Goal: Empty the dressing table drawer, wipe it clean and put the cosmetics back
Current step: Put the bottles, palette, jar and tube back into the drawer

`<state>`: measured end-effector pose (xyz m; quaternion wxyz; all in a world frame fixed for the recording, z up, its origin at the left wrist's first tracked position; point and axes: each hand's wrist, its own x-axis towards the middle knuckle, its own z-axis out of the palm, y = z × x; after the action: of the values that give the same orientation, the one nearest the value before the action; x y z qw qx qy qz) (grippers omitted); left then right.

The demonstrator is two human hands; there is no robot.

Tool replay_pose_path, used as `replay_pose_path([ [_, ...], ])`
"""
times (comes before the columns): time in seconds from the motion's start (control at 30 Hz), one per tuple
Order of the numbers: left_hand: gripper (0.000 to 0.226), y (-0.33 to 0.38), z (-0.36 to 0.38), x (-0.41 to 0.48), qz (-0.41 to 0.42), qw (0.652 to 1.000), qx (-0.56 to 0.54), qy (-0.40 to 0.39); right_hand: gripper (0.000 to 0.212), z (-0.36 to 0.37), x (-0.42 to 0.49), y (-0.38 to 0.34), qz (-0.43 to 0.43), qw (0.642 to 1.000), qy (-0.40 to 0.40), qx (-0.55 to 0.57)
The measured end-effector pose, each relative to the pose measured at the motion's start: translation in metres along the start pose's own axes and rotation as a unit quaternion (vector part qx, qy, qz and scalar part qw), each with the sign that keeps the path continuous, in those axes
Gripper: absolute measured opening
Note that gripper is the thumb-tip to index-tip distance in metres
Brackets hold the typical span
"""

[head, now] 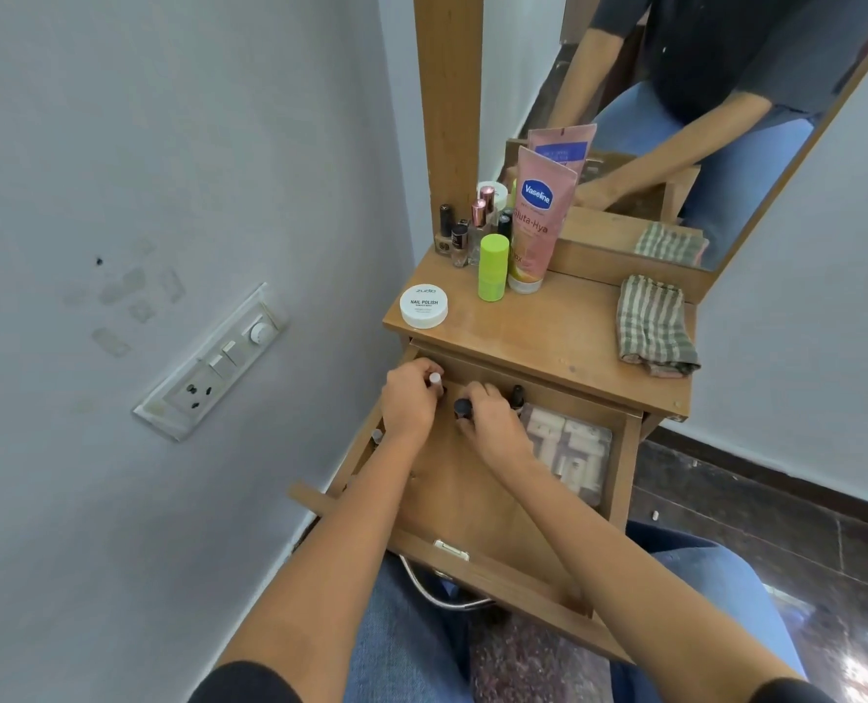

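Low in the frame, over the person's lap, the drawer (513, 580) stands pulled well out. At its far end, mid-frame, both hands work side by side. The left hand (411, 403) curls its fingers round a white-capped bottle (436, 380). The right hand (492, 423) curls round a dark-capped bottle (463, 408). Only the caps show above the fingers. Both bottles stand upright with the long axis vertical and the caps pointing up.

They look like small nail-polish bottles, so probably light, rigid and smooth-sided, and likely to crack if knocked together or dropped. The body below the cap is the safer hold, since a loose cap could let go.

Just right of the right hand a third bottle (517, 395) stands upright, with a clear pack (574, 449) of pale pieces beside it.

Further up, on the table top (548, 337), a white tub (424, 305) sits at the left edge. Behind it stand a green stick (493, 266), a pink tube (538, 220) resting on its cap, and a cluster of small bottles (459, 235). A folded striped cloth (655, 327) lies at the right, well apart from them. The mirror (726, 119) rises behind.
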<state>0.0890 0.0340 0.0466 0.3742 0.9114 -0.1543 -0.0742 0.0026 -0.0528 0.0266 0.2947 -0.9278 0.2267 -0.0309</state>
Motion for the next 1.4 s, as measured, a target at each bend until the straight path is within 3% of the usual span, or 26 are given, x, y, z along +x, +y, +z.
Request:
replay_pose_path([
  [0.17,0.025,-0.002,0.009,-0.006,0.006,0.998,-0.041,0.047,0.03,0.01,0.0,0.005,0.028,0.997,0.021,0.068],
  [0.33,0.018,0.0,0.015,-0.018,-0.072,0.99,-0.066,0.105,0.031,0.015,0.003,0.004,0.048,0.992,0.049,0.109],
  [0.5,0.024,-0.005,0.027,-0.027,-0.186,0.979,-0.08,0.032,0.025,0.019,0.009,0.002,0.055,0.985,0.074,0.148],
  [0.63,0.027,-0.008,0.039,-0.018,-0.248,0.954,-0.171,0.002,0.02,0.023,0.013,0.001,0.071,0.979,0.096,0.166],
  [0.83,0.029,-0.012,0.048,-0.007,-0.268,0.925,-0.269,0.024,0.012,0.029,0.02,0.003,0.112,0.964,0.125,0.204],
  [1.4,0.024,-0.007,0.048,0.004,-0.283,0.912,-0.294,0.045,0.012,0.039,0.034,-0.009,0.177,0.921,0.168,0.304],
])
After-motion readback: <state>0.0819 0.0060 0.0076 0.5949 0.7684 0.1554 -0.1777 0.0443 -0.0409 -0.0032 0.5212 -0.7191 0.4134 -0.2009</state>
